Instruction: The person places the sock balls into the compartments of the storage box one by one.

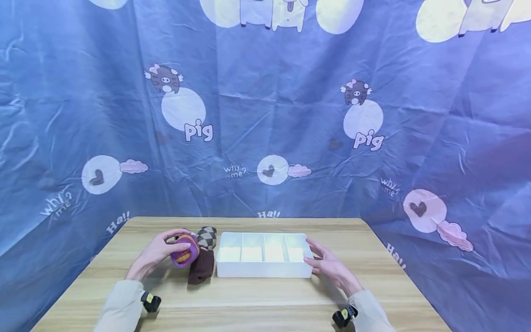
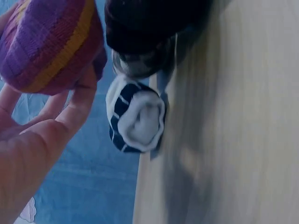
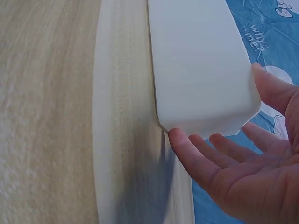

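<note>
My left hand [image 1: 162, 249] holds a rolled-up sock [image 1: 184, 251] striped in purple and orange, its thumb and fingers around the bundle. Close by on the tabletop are a dark brown sock [image 1: 202, 267] and a grey checkered sock [image 1: 207, 237]. The left wrist view also shows a navy and white striped rolled sock [image 2: 135, 116], mostly hidden in the head view. At the table's middle stands a white divided box [image 1: 265, 269]; its compartments look empty. My right hand [image 1: 329, 267] grips the box's right end, thumb and fingers spread about it.
The wooden table [image 1: 257, 304] carries the box and socks. A blue patterned curtain [image 1: 269, 115] hangs behind the table and along its sides. Small black wrist cameras sit on the left wrist [image 1: 151, 302] and right wrist [image 1: 345, 317].
</note>
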A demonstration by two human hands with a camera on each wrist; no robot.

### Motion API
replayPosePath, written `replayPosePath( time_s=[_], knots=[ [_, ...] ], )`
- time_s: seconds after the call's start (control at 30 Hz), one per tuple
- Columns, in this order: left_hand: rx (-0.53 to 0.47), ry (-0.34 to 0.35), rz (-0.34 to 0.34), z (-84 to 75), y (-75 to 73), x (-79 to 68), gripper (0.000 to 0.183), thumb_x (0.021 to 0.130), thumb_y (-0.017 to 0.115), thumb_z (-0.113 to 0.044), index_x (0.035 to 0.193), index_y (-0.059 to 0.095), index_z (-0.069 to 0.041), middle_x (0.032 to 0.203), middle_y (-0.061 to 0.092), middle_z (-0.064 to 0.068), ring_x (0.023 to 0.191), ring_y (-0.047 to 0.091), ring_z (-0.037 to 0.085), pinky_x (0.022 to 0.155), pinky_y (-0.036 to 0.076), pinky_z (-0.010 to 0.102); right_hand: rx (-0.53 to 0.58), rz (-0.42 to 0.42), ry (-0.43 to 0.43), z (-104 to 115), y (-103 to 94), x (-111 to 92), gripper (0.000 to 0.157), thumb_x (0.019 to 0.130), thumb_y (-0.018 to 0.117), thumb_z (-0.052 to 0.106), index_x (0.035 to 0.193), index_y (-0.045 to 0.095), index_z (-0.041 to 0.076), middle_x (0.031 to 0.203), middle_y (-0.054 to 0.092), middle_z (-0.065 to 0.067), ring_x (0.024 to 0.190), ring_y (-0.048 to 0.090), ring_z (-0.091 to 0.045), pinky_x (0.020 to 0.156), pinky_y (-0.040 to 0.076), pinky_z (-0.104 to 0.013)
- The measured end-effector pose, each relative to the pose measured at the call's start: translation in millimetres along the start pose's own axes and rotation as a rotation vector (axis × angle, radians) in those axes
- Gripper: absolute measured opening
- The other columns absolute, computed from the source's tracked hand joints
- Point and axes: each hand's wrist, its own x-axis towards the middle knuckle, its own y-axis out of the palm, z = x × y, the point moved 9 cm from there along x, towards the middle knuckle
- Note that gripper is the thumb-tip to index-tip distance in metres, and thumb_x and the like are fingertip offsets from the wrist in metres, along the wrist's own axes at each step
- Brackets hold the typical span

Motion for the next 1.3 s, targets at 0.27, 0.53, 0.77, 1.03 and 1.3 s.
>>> replayPosePath(
  time_s=[0.27, 0.53, 0.77, 1.03, 1.3],
  knots=[
    [-0.018, 0.019, -0.090, -4.6, 5.4, 9.1, 0.055, 0.084, 0.077, -0.019, 0.132, 0.056, -0.003, 0.112, 0.069, 0.003, 0.098, 0.066, 0.013, 0.084, 0.055, 0.030, -0.016, -0.004, 0.003, -2.6, -0.7, -0.7, 0.079, 0.091, 0.068, 0.016, 0.156, 0.023, 0.011, 0.159, 0.016, -0.029, 0.141, 0.027, -0.051, 0.101, 0.049, -0.049],
    [-0.035, 0.035, -0.118, -14.7, 13.8, 15.0, 0.065, 0.082, 0.079, -0.021, 0.138, 0.052, -0.002, 0.121, 0.065, 0.015, 0.099, 0.064, 0.011, 0.085, 0.056, 0.029, -0.009, -0.001, 0.007, -2.0, -0.5, 0.1, 0.080, 0.091, 0.068, 0.017, 0.156, 0.023, 0.012, 0.159, 0.017, -0.028, 0.141, 0.028, -0.050, 0.100, 0.049, -0.047],
    [-0.052, 0.095, -0.080, -23.6, 27.2, 27.0, 0.060, 0.081, 0.080, -0.013, 0.134, 0.055, 0.000, 0.109, 0.071, 0.002, 0.095, 0.067, 0.009, 0.082, 0.056, 0.026, 0.034, 0.043, -0.010, -0.4, 4.2, 3.1, 0.080, 0.093, 0.065, 0.014, 0.157, 0.017, 0.008, 0.158, 0.014, -0.030, 0.141, 0.028, -0.050, 0.099, 0.051, -0.044],
    [-0.032, 0.141, -0.088, -40.5, 46.4, 35.9, 0.054, 0.080, 0.081, -0.019, 0.129, 0.062, -0.006, 0.116, 0.070, 0.012, 0.097, 0.066, 0.009, 0.082, 0.056, 0.027, -0.002, 0.014, -0.005, 0.5, 1.8, 2.2, 0.079, 0.092, 0.067, 0.017, 0.156, 0.020, 0.009, 0.158, 0.016, -0.030, 0.140, 0.027, -0.051, 0.099, 0.050, -0.046],
    [0.059, 0.154, -0.077, -44.1, 67.0, 45.9, 0.055, 0.078, 0.083, -0.019, 0.128, 0.063, -0.006, 0.117, 0.068, 0.019, 0.097, 0.065, 0.013, 0.081, 0.055, 0.025, 0.030, 0.037, -0.012, 1.6, 4.7, 2.4, 0.079, 0.093, 0.065, 0.014, 0.156, 0.018, 0.006, 0.158, 0.015, -0.031, 0.140, 0.029, -0.050, 0.098, 0.051, -0.045]
  ],
)
